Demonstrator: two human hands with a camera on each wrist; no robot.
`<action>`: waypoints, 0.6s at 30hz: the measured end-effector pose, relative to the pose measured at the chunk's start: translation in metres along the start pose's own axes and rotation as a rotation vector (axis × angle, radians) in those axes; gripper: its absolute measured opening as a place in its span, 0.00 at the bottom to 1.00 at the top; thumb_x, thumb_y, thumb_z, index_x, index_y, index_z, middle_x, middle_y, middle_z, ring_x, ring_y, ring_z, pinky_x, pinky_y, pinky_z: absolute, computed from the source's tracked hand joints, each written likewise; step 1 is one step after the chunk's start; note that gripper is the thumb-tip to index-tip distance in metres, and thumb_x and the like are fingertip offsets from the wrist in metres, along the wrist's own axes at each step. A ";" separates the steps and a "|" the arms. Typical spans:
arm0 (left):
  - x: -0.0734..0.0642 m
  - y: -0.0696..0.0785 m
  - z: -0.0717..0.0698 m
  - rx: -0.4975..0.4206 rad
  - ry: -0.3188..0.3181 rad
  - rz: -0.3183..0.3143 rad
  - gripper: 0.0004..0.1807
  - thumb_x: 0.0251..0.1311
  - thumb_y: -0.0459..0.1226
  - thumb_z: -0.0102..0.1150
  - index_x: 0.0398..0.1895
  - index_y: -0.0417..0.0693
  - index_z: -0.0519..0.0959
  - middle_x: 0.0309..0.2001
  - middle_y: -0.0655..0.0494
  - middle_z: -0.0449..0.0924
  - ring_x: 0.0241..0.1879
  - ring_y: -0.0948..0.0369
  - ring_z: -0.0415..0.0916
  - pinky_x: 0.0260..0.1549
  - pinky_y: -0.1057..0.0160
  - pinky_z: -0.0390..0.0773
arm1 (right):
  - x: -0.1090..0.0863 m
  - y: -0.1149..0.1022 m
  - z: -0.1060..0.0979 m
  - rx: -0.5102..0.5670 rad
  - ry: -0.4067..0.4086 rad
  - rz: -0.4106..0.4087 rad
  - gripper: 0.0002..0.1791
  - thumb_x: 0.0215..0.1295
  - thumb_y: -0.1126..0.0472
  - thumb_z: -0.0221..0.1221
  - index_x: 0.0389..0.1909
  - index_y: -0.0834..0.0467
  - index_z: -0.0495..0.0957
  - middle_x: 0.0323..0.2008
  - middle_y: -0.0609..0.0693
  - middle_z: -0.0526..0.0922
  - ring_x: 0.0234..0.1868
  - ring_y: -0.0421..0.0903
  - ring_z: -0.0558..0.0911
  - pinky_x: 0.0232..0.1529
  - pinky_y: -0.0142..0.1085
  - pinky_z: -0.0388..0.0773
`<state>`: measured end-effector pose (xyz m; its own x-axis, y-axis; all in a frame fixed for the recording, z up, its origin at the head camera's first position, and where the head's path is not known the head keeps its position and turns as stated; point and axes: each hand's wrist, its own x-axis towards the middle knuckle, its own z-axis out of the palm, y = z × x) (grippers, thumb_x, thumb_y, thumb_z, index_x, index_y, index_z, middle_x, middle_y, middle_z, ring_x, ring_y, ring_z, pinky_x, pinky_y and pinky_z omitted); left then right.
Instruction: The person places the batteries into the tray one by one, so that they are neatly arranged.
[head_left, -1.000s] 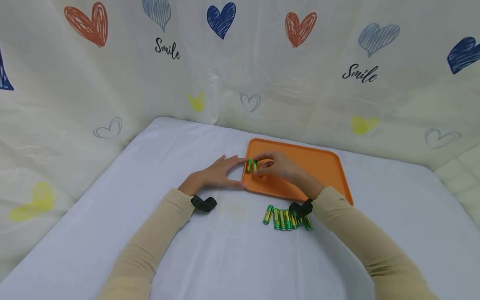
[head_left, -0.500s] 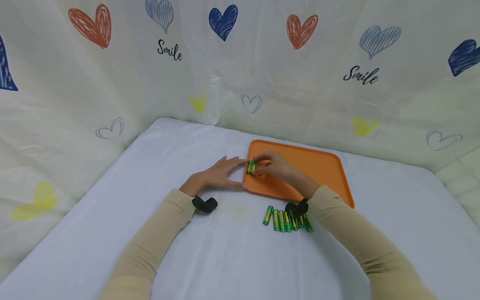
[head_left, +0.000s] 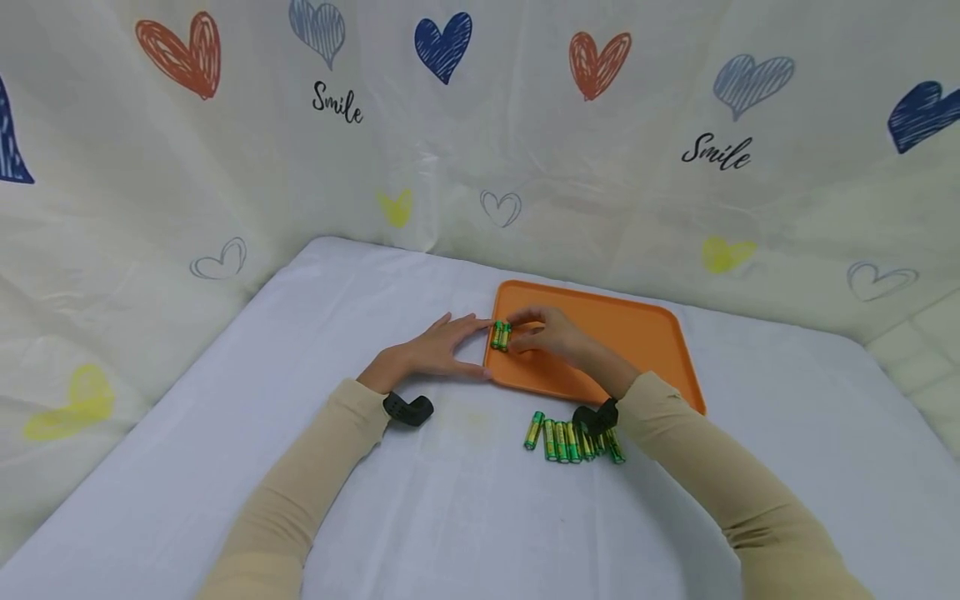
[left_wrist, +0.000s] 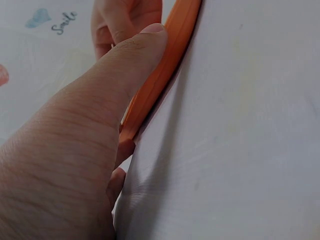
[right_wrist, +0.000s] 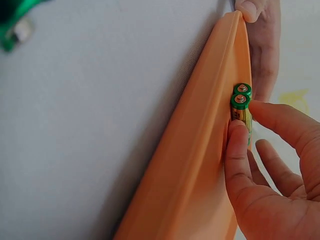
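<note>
Left hand [head_left: 433, 350] with fingers spread, touching orange tray [head_left: 622, 337], right hand [head_left: 558, 336] pinching green battery [right_wrist: 240, 101] beside second battery [right_wrist: 242, 89] in tray, more batteries [head_left: 562, 442] on white cloth [head_left: 420, 517]

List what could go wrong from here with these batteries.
The right hand pinches one battery right beside its neighbour on the tray; a clumsy release might roll either out of line.

The right wristband overlaps the loose batteries in the head view, so drawing back low could scatter them.

The left hand touches the tray's edge and might nudge it.
</note>
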<state>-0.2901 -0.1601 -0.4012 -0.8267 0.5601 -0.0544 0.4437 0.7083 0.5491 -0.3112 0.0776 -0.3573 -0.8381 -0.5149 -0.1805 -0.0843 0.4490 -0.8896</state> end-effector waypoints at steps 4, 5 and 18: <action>0.000 0.002 0.000 0.001 -0.003 -0.007 0.51 0.56 0.65 0.59 0.78 0.65 0.48 0.78 0.58 0.45 0.77 0.61 0.35 0.74 0.56 0.27 | -0.003 0.000 -0.002 -0.022 0.008 0.003 0.27 0.65 0.67 0.62 0.64 0.66 0.69 0.65 0.62 0.69 0.62 0.58 0.73 0.66 0.48 0.68; 0.000 0.002 0.000 0.002 -0.004 -0.008 0.50 0.56 0.65 0.59 0.78 0.65 0.48 0.78 0.58 0.45 0.77 0.61 0.35 0.74 0.56 0.27 | -0.004 0.000 -0.002 -0.029 0.010 0.003 0.27 0.65 0.66 0.62 0.64 0.66 0.69 0.65 0.62 0.69 0.62 0.58 0.73 0.66 0.49 0.68; -0.001 0.005 0.001 0.008 0.000 -0.013 0.51 0.55 0.66 0.59 0.78 0.64 0.49 0.78 0.57 0.45 0.77 0.59 0.36 0.74 0.55 0.28 | -0.017 0.002 -0.009 -0.024 0.053 0.000 0.25 0.64 0.65 0.63 0.62 0.65 0.71 0.62 0.61 0.72 0.59 0.58 0.76 0.63 0.47 0.73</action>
<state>-0.2872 -0.1570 -0.3991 -0.8324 0.5508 -0.0617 0.4356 0.7190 0.5415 -0.3016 0.0939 -0.3524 -0.8655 -0.4755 -0.1575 -0.0964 0.4666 -0.8792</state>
